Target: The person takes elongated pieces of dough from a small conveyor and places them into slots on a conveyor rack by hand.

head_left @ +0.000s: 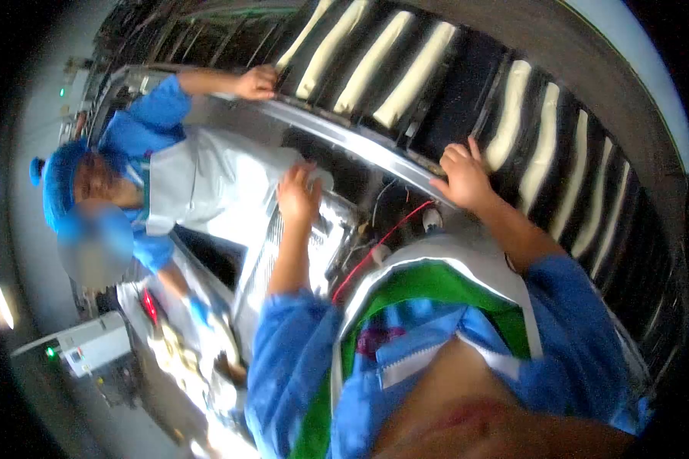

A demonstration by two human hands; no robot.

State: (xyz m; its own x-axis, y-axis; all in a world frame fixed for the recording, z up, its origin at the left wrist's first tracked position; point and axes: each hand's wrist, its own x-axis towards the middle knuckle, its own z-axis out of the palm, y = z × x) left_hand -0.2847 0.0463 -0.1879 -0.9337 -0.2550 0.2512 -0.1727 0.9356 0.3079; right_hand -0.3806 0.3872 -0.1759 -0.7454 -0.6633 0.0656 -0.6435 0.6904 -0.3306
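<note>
My left hand (298, 196) is raised over the shiny metal surface (337, 222), with fingers a little apart and nothing visible in it. Thumb and fingers of my right hand (465, 177) are bent round the near edge of a black tray (455, 103), with one finger pointing up. Pale dough strips (417, 73) lie in the dark grooves to its left, and more strips (509, 115) lie to its right. The metal rail (344, 138) runs along the near side of the trays.
A co-worker (207, 180) in blue cap and white apron stands at the left, one hand (258, 83) on the rail and the other near pale, blurred material (180, 359). A red cord (379, 246) hangs between us. A whitish machine (92, 344) stands at lower left.
</note>
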